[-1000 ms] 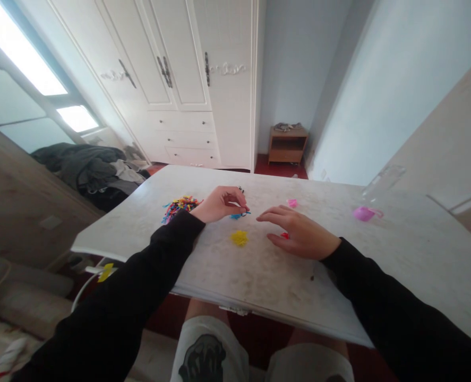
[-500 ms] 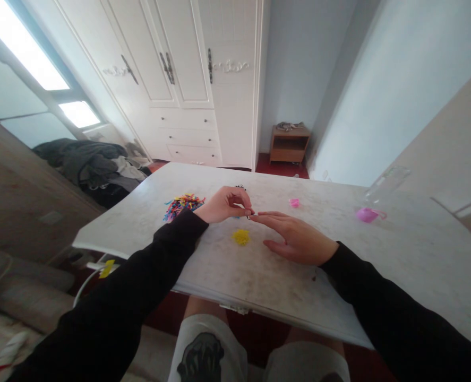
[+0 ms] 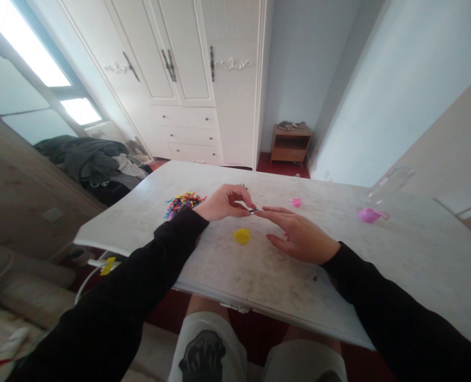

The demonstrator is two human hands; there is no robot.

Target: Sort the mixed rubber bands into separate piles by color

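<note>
My left hand is closed in a pinch, with a small black rubber band between thumb and forefinger. A bit of blue shows at these fingertips, too small to make out. My right hand reaches in from the right with fingers stretched out, its fingertips by the black band. Left of my left hand lies a mixed heap of coloured bands. Nearer to me, between the hands, is a small yellow pile. Black bands peek out behind my left hand. Something pinkish-red is partly hidden by my right hand.
A small pink pile lies farther back on the white table. At the right are a pink object with a loop and a clear plastic container. Beyond the table stand a white wardrobe and a wooden nightstand.
The black band shows more clearly at my left fingertips. My right hand has shifted very slightly, and a pinkish-red bit now shows beside it. The camera view has moved a little.
</note>
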